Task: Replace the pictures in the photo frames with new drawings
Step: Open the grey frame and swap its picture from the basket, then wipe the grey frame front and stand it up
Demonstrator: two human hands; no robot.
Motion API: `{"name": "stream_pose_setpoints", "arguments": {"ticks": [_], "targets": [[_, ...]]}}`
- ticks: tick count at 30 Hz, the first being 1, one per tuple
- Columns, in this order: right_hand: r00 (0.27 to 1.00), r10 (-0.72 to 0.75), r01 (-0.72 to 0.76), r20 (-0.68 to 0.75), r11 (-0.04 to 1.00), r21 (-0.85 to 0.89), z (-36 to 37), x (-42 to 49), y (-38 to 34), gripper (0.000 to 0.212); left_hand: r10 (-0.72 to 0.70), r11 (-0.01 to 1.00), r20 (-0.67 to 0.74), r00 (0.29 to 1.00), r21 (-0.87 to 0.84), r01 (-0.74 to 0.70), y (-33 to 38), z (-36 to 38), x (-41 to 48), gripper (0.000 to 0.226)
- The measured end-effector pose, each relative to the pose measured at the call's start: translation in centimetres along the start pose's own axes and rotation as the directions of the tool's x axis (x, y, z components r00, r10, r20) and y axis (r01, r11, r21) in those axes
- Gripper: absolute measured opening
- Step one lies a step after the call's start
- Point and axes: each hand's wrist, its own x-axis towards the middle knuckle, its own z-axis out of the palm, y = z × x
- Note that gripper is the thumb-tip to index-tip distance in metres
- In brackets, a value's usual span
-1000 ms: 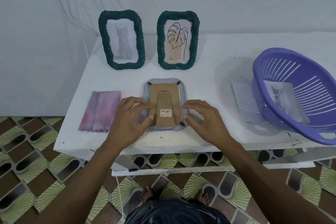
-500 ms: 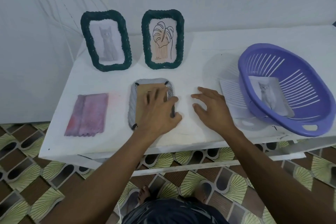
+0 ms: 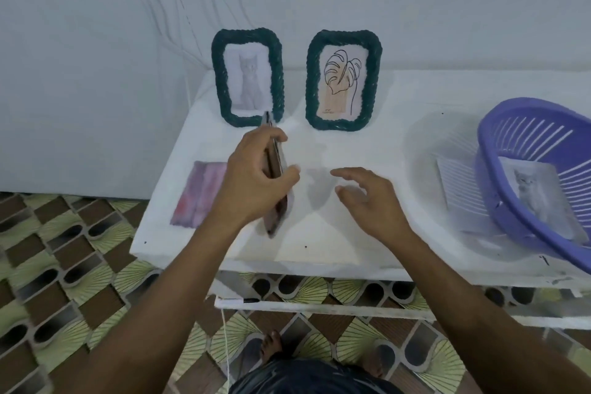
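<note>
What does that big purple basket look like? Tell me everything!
The purple basket looks like plastic, oval and deep, with a thick smooth rim and long thin slots cut through its walls. It sits tilted on the right side of the white table, and its far right part is cut off by the picture's edge. A grey cat drawing lies inside it. A white sheet lies at its left side, apparently tucked partly under it.

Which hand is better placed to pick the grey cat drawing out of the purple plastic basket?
Probably the right hand: it is open, empty and nearer the purple plastic basket holding the grey cat drawing. The left hand grips the grey photo frame on its edge.
</note>
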Motion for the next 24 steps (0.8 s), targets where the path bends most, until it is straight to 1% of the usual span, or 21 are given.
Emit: {"name": "stream_pose_setpoints", "arguments": {"ticks": [2,4,7,9,12,15,16,17,19,21,24], "targets": [[0.999,-0.007,0.006,0.031,0.999,0.038,1.4,0.0,-1.0,0.029,-0.139,0.990,-0.001,0.990,-0.027,0.139,0.1,-2.1,-0.3,0.031],[0.999,-0.012,0.007,0.044,0.996,0.093,2.5,0.0,-1.7,0.028,-0.201,0.977,-0.049,0.978,-0.081,0.196,0.0,-3.5,-0.9,0.029],[0.997,0.039,-0.051,0.066,0.979,0.199,3.2,0.1,-2.7,0.027,-0.231,0.953,-0.136,0.963,-0.231,0.196,-1.1,-3.7,-1.1,0.026],[0.992,0.093,-0.112,0.085,0.961,0.253,3.2,0.2,-3.1,0.028,-0.282,0.907,-0.172,0.944,-0.370,0.203,-1.9,-2.6,-0.9,0.025],[0.985,0.162,-0.173,0.061,0.926,0.335,2.6,0.1,-3.2,0.029,-0.327,0.815,-0.150,0.933,-0.545,0.198,-2.3,0.0,-0.8,0.031],[0.966,0.254,-0.215,-0.045,0.888,0.406,1.2,-0.1,-2.8,0.027,-0.315,0.748,-0.080,0.946,-0.634,0.195,-2.4,2.2,-0.8,0.036],[0.959,0.273,-0.222,-0.073,0.887,0.405,0.6,-0.1,-2.5,0.027,-0.290,0.761,-0.061,0.955,-0.620,0.192,-2.4,2.6,-0.8,0.038],[0.955,0.282,-0.228,-0.092,0.897,0.379,0.0,-0.2,-2.2,0.028,-0.249,0.801,-0.047,0.967,-0.572,0.178,-2.7,3.0,-0.7,0.039],[0.954,0.276,-0.234,-0.120,0.931,0.278,-1.1,-0.3,-1.3,0.031,-0.136,0.899,-0.003,0.991,-0.420,0.122,-3.4,3.6,-0.6,0.041],[0.957,0.251,-0.230,-0.147,0.962,0.146,-2.0,-0.4,-0.3,0.034,-0.047,0.969,0.067,0.997,-0.240,0.062,-4.3,4.3,-0.4,0.045],[0.969,0.191,-0.195,-0.155,0.981,-0.012,-2.4,-0.6,1.1,0.036,0.032,0.999,0.132,0.991,-0.014,-0.030,-5.9,5.3,-0.2,0.046]]}}
